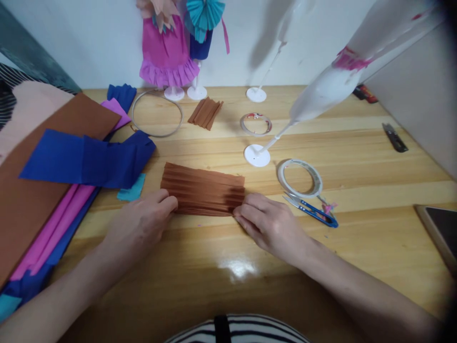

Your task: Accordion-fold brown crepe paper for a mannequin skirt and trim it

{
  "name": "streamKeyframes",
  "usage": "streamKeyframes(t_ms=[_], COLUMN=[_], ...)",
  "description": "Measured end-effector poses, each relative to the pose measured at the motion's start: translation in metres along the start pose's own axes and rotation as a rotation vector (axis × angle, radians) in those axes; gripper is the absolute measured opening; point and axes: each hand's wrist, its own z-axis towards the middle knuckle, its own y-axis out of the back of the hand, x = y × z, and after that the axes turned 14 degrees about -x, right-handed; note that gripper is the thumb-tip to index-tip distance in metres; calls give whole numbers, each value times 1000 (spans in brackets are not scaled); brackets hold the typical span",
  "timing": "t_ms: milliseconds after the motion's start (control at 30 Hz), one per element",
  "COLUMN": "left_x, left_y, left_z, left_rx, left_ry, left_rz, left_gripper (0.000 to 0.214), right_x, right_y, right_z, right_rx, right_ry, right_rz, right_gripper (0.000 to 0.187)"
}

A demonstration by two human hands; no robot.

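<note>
A pleated sheet of brown paper or cloth point(203, 189) lies on the wooden table in front of me, its folds running left to right. My left hand point(152, 214) pinches the near left corner of it, fingers closed. At the near right corner, the fingertips of my right hand point(267, 221) are pressed together on the sheet's edge. The folds look tightest along the near edge, between both hands. A smaller pleated brown piece point(205, 113) rests farther back. Blue-handled thread snips point(314, 212) lie to the right of my right hand, beside a roll of tape point(300, 178).
Coloured sheets, with a blue piece point(85, 159) on top, pile up at left. A white mannequin point(321, 93) on a round base leans at right. Dressed figures point(166, 47) stand at the back, near a metal hoop point(157, 114). A cutter point(394, 137) lies far right.
</note>
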Motion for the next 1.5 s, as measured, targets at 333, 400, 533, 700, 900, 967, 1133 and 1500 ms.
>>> streamKeyframes(t_ms=[333, 400, 533, 700, 900, 967, 1133, 1500], left_x=[-35, -35, -34, -38, -32, -27, -11, 0], left_y=[-15, -24, -32, -33, -42, -43, -42, -41], left_z=[6, 9, 12, 12, 12, 11, 11, 8], left_rx=[-276, -315, -336, -330, -382, -388, -390, -321], left_ry=[-273, -259, -284, -331, -393, -403, -359, -554], left_rz=[-60, -43, -33, 10, 72, 60, -33, 195], left_gripper=[37, 30, 19, 25, 24, 26, 23, 27], right_x=[5, 5, 4, 5, 5, 4, 3, 2], right_y=[-2, -3, -6, -10, -14, -14, -12, -10], right_z=[3, 3, 2, 1, 0, 1, 2, 3], right_rx=[-31, -39, -48, -49, -38, -32, -25, 19], right_ry=[46, 49, 64, 68, 70, 59, 65, 2], right_rz=[-37, -42, -45, -24, 14, 39, 43, 78], right_gripper=[22, 22, 22, 21, 21, 20, 19, 15])
